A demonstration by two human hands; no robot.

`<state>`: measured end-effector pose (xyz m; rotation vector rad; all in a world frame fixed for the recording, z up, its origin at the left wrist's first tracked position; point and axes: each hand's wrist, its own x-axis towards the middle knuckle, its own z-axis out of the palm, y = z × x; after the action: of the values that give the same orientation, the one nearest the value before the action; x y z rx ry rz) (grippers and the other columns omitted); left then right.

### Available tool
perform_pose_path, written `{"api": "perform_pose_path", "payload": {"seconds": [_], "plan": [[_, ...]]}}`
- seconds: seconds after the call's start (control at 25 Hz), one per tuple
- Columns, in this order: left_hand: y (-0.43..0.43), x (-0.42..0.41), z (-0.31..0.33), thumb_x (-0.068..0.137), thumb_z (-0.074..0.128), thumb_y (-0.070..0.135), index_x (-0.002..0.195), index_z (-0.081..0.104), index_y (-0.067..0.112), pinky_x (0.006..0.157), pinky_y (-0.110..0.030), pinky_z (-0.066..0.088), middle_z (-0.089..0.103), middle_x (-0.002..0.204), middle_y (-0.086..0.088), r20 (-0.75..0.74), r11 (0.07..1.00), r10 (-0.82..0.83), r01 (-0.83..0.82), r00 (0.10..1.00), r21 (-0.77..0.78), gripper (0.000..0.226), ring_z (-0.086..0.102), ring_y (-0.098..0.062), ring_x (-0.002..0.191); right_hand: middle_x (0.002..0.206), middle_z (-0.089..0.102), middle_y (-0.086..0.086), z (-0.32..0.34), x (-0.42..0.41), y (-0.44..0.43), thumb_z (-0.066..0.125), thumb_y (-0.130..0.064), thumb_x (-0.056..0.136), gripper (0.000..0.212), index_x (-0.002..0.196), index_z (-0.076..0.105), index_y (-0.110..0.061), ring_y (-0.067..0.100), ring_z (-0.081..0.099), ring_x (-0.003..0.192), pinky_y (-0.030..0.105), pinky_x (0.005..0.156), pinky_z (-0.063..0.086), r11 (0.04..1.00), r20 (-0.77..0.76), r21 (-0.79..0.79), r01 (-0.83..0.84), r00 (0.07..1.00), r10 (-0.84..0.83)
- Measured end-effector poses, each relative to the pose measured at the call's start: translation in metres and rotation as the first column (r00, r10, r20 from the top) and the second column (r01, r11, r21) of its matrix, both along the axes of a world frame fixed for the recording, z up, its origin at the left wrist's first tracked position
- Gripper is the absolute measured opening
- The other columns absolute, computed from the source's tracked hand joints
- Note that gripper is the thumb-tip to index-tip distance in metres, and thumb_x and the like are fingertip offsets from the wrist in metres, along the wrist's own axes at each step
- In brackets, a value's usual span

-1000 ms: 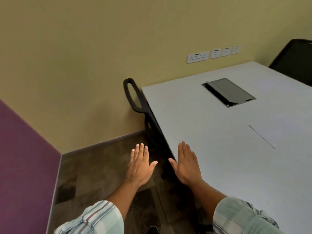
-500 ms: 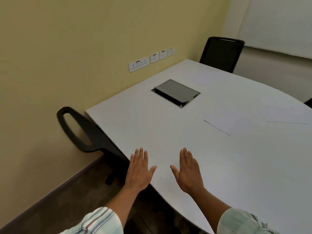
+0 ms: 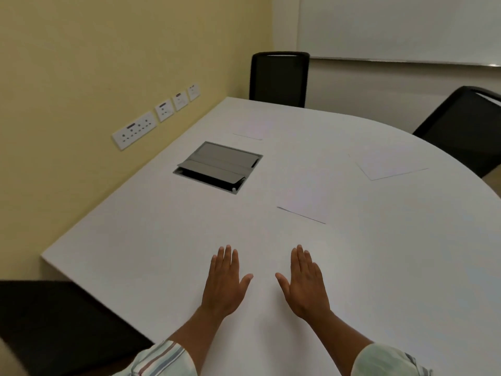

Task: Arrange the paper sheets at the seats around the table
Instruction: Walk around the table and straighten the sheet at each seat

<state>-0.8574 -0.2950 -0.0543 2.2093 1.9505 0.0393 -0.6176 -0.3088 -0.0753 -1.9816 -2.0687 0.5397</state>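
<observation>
Head view. Left hand (image 3: 223, 284), right hand (image 3: 305, 283): flat, fingers spread, palms down, empty, side by side over the white table (image 3: 135, 240). Nearest paper sheet (image 3: 306, 196): just beyond the right hand. Second sheet (image 3: 385, 162): farther right, before a black chair (image 3: 466, 128). Third sheet (image 3: 252, 127): far ahead, before the end chair (image 3: 279, 78). Cable box (image 3: 219, 165): ahead of the left hand.

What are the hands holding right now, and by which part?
Nothing. The left hand and right hand are flat and open over the table; the nearest paper sheet lies untouched ahead.
</observation>
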Motion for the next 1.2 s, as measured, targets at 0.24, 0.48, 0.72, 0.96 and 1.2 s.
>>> {"api": "perform_pose_path", "payload": {"seconds": [0.24, 0.48, 0.72, 0.96, 1.2], "plan": [[0.081, 0.040, -0.008, 0.106, 0.024, 0.064, 0.168, 0.001, 0.011, 0.130, -0.039, -0.007, -0.005, 0.177, -0.012, 0.027, 0.993, -0.102, 0.104, 0.994, -0.060, 0.085, -0.008, -0.028, 0.164, 0.173, -0.015, 0.003, -0.001, 0.038, 0.049, 0.003, -0.075, 0.096, 0.092, 0.166, -0.007, -0.015, 0.024, -0.010, 0.161, 0.043, 0.131, 0.004, 0.988, 0.026, -0.025, 0.154, 0.988, -0.154], [0.168, 0.069, -0.018, 0.106, 0.030, 0.063, 0.168, 0.008, 0.011, 0.131, -0.042, 0.009, 0.009, 0.177, -0.012, 0.076, 0.974, -0.194, 0.201, 0.978, -0.103, 0.084, 0.006, -0.031, 0.164, 0.175, -0.006, 0.008, -0.007, 0.056, 0.096, 0.021, -0.066, 0.103, 0.086, 0.166, 0.000, -0.012, 0.027, -0.001, 0.162, 0.045, 0.130, 0.012, 0.929, 0.055, -0.084, 0.359, 0.933, -0.356], [0.263, 0.103, -0.040, 0.106, 0.042, 0.057, 0.165, 0.022, 0.010, 0.124, -0.047, 0.027, 0.031, 0.169, -0.014, 0.128, 0.977, -0.099, 0.121, 0.987, -0.174, 0.078, 0.028, -0.033, 0.155, 0.174, 0.011, 0.015, -0.024, 0.069, 0.173, 0.034, -0.059, 0.106, 0.082, 0.164, 0.017, -0.004, 0.032, 0.015, 0.160, 0.048, 0.127, 0.024, 0.780, 0.039, -0.166, 0.604, 0.794, -0.607], [0.334, 0.138, -0.072, 0.105, 0.049, 0.052, 0.152, 0.040, 0.009, 0.110, -0.046, 0.039, 0.049, 0.149, -0.015, 0.141, 0.974, 0.051, -0.018, 0.989, -0.226, 0.064, 0.044, -0.034, 0.137, 0.172, 0.021, 0.015, -0.060, 0.084, 0.243, 0.041, -0.056, 0.105, 0.079, 0.162, 0.023, -0.004, 0.031, 0.020, 0.158, 0.049, 0.124, 0.026, 0.708, 0.011, -0.202, 0.677, 0.724, -0.689], [0.357, 0.159, -0.091, 0.102, 0.054, 0.052, 0.137, 0.055, 0.013, 0.104, -0.045, 0.042, 0.049, 0.140, -0.012, 0.132, 0.968, 0.152, -0.120, 0.980, -0.221, 0.053, 0.047, -0.033, 0.128, 0.172, 0.018, 0.014, -0.087, 0.083, 0.279, 0.041, -0.063, 0.102, 0.084, 0.162, 0.024, -0.006, 0.033, 0.018, 0.158, 0.052, 0.121, 0.027, 0.674, 0.147, -0.212, 0.708, 0.704, -0.694]]}}
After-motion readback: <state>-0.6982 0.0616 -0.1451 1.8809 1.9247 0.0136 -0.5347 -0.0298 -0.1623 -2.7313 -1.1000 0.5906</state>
